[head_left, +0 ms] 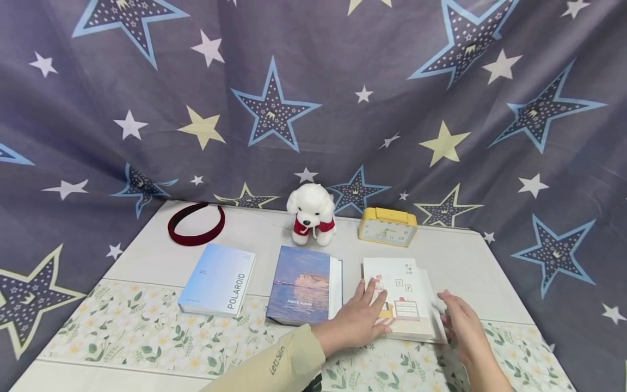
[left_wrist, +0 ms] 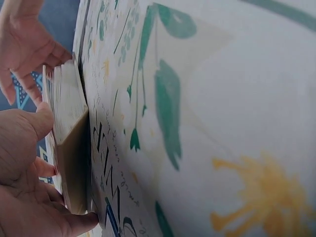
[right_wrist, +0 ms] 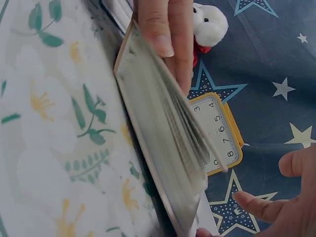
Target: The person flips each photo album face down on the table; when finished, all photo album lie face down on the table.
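A white book with a small picture on its cover lies at the right of the table. My left hand rests flat on the book's left part, fingers straight. At the book's right edge my right hand has relaxed fingers touching the page block. The left wrist view shows the book's page edges between my left hand and my right hand. In the right wrist view the book looks slightly fanned, with the left hand's fingers on top and my right hand at its edge.
A pale blue Polaroid book and a sea-picture photo album lie to the left. Behind them stand a white plush dog, a yellow clock and a dark red headband. A floral runner covers the table's front; star cloth hangs behind.
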`<move>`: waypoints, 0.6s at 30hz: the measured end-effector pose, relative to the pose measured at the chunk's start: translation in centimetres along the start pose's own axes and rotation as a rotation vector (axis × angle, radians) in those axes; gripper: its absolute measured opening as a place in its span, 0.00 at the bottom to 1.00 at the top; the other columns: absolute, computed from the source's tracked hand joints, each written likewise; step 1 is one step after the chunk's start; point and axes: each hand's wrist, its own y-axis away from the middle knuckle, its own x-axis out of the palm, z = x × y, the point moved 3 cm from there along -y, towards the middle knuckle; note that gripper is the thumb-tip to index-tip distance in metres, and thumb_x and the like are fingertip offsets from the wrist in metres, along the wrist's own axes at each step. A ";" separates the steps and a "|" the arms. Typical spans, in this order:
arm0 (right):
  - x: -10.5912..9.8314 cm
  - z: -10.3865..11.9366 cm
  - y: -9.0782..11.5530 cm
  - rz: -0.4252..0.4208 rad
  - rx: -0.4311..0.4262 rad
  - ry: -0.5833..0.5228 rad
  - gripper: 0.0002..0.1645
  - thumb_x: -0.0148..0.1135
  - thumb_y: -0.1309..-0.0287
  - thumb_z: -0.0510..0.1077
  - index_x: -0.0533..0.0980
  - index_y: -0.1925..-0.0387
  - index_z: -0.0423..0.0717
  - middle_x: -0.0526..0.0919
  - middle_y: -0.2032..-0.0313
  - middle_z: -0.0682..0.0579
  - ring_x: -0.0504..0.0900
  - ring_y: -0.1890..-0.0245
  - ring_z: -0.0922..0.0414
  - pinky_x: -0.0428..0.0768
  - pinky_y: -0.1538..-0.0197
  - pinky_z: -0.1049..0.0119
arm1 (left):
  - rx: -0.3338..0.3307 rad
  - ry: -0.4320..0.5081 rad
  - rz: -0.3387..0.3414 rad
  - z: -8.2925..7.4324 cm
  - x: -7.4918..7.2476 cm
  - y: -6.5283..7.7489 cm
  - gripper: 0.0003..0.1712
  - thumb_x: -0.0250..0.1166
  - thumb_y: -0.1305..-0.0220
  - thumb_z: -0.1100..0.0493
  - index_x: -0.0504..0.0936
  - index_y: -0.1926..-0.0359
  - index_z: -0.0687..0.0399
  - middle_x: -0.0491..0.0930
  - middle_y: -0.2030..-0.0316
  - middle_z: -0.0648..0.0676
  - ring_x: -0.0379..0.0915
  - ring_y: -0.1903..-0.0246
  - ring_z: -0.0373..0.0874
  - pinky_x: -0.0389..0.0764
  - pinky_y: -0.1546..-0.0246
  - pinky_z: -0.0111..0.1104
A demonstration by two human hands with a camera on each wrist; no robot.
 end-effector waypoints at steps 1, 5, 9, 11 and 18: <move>0.1 0.0 0.0 -0.016 0.005 0.015 0.56 0.32 0.39 0.79 0.56 0.27 0.40 0.49 0.28 0.31 0.65 0.38 0.38 0.72 0.42 0.45 | 0.004 0.004 0.000 0.1 0.0 0.0 0.43 0.52 0.31 0.36 0.52 0.23 0.50 0.38 0.24 0.62 0.34 0.26 0.59 0.58 0.31 0.42; 0.2 0.3 0.4 0.004 0.019 -0.009 0.55 0.32 0.36 0.77 0.54 0.26 0.39 0.47 0.27 0.32 0.59 0.33 0.37 0.64 0.36 0.41 | 0.012 0.023 0.006 0.3 0.0 0.1 0.43 0.52 0.31 0.36 0.52 0.23 0.50 0.38 0.24 0.62 0.34 0.26 0.60 0.58 0.31 0.42; 0.0 0.8 0.7 0.044 0.006 -0.027 0.51 0.31 0.32 0.72 0.49 0.25 0.38 0.49 0.27 0.32 0.52 0.29 0.35 0.56 0.32 0.39 | 0.006 0.053 0.016 0.4 0.0 0.3 0.43 0.52 0.30 0.37 0.51 0.23 0.50 0.38 0.24 0.62 0.33 0.26 0.58 0.59 0.32 0.42; 0.0 1.0 0.7 0.057 -0.009 -0.027 0.49 0.30 0.30 0.70 0.46 0.25 0.38 0.51 0.28 0.32 0.52 0.29 0.35 0.55 0.31 0.40 | -0.002 0.067 0.019 0.5 -0.1 0.3 0.43 0.53 0.31 0.37 0.50 0.23 0.50 0.38 0.24 0.61 0.34 0.26 0.58 0.59 0.32 0.43; 0.0 -1.2 -1.7 0.040 -0.043 -0.022 0.49 0.37 0.31 0.69 0.38 0.23 0.45 0.44 0.27 0.31 0.47 0.29 0.31 0.52 0.33 0.35 | -0.031 0.111 0.021 0.5 -0.6 0.5 0.44 0.56 0.32 0.38 0.52 0.23 0.50 0.41 0.24 0.61 0.37 0.26 0.58 0.61 0.33 0.44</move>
